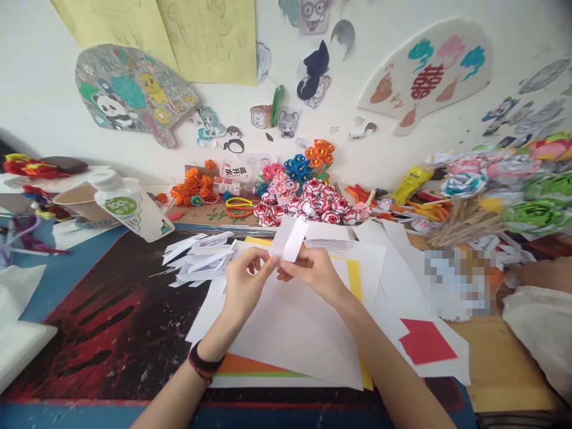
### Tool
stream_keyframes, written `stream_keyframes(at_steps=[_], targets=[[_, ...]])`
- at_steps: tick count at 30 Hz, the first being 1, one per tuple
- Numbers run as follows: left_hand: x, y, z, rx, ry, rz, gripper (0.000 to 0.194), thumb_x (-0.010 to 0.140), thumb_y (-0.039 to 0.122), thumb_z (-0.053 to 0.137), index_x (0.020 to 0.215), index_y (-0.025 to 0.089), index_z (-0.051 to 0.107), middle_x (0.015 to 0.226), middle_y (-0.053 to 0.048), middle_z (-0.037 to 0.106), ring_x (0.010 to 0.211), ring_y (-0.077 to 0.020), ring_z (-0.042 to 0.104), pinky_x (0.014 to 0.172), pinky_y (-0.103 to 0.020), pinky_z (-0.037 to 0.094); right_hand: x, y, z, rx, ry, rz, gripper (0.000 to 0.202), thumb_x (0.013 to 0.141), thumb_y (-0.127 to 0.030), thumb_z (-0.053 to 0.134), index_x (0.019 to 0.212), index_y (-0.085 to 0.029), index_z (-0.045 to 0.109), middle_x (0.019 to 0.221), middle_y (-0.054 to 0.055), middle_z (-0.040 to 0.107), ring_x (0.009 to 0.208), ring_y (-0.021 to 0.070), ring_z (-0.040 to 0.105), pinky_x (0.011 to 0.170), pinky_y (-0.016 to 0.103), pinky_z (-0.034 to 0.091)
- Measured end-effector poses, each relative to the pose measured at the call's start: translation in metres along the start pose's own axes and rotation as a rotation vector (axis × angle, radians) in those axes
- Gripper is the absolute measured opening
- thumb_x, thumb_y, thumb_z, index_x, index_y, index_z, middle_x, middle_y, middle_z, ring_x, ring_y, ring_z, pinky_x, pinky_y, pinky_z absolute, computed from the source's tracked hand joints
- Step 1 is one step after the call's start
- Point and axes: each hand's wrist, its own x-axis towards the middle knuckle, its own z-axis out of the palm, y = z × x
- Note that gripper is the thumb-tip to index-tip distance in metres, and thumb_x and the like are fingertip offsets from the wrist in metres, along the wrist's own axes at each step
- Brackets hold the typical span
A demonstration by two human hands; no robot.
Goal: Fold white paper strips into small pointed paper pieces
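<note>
A white piece of paper with a lengthwise fold (pixel 289 237) is held up between both hands at the middle of the table. My left hand (pixel 247 275) pinches its lower left edge, and a dark band circles that wrist. On the lower right edge, my right hand (pixel 313 271) grips with the thumb in front. Beneath the hands lie large white sheets (pixel 295 333) over yellow, orange and green ones. Left of my left hand is a pile of folded white paper strips (pixel 203 259). Just behind my right hand sits a stack of small white papers (pixel 328 233).
Red-and-white paper flowers (pixel 319 202) crowd the back by the wall. A white bottle (pixel 131 205) leans at the back left. A red paper piece (pixel 428 341) lies right, and a yellow bottle (pixel 412 183) lies behind. Another person's arm (pixel 545 274) rests at the right edge.
</note>
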Motion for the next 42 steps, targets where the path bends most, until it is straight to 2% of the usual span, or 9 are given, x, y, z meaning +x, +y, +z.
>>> stream_keyframes(at_steps=[9,16,23,29,36,42], targets=[[0.000,0.000,-0.001,0.015,-0.017,0.017,0.026,0.081,0.040,0.064,0.069,0.018,0.061,0.065,0.002,0.058,0.058,-0.0106,0.042,0.055,-0.024,0.034,0.001,0.001,-0.004,-0.038,-0.002,0.016,0.032,0.075,-0.039,0.072,0.090,-0.011,0.074,0.077,0.009,0.072,0.066,0.0193,0.069,0.064,0.033,0.058],[0.001,0.002,-0.001,0.037,-0.043,0.026,0.026,0.080,0.039,0.065,0.067,0.017,0.061,0.061,0.003,0.055,0.055,-0.0098,0.041,0.056,-0.024,0.034,0.000,-0.001,-0.004,-0.082,0.043,-0.004,0.027,0.074,-0.037,0.072,0.086,-0.013,0.074,0.077,0.007,0.071,0.066,0.0179,0.067,0.063,0.031,0.056],[0.005,0.005,-0.009,0.041,-0.141,0.077,0.023,0.087,0.035,0.056,0.075,0.017,0.064,0.073,-0.001,0.065,0.063,-0.0123,0.052,0.060,-0.024,0.038,0.001,0.004,-0.007,-0.073,0.058,-0.025,0.021,0.072,-0.032,0.072,0.081,-0.013,0.073,0.070,0.004,0.069,0.058,0.0144,0.062,0.056,0.027,0.052],[0.003,0.007,-0.010,0.006,-0.114,0.098,0.023,0.087,0.033,0.055,0.072,0.016,0.060,0.067,0.000,0.062,0.063,-0.0125,0.055,0.062,-0.024,0.041,0.000,0.002,-0.006,-0.094,0.047,-0.025,0.018,0.072,-0.031,0.071,0.077,-0.014,0.073,0.068,0.004,0.068,0.056,0.0138,0.060,0.054,0.026,0.050],[0.003,0.006,-0.007,0.009,-0.310,0.074,0.032,0.091,0.039,0.048,0.071,0.017,0.060,0.066,-0.001,0.065,0.061,-0.0126,0.056,0.059,-0.023,0.041,-0.001,-0.004,-0.005,-0.088,0.083,-0.055,0.018,0.073,-0.033,0.071,0.075,-0.015,0.072,0.070,0.004,0.068,0.058,0.0136,0.060,0.056,0.026,0.051],[-0.001,0.006,-0.004,-0.007,-0.259,0.108,0.030,0.090,0.036,0.051,0.068,0.017,0.056,0.061,0.001,0.060,0.058,-0.0111,0.053,0.061,-0.022,0.040,-0.001,-0.004,-0.004,-0.068,0.096,-0.078,0.016,0.073,-0.031,0.071,0.070,-0.015,0.071,0.067,0.003,0.066,0.056,0.0132,0.059,0.055,0.026,0.049]])
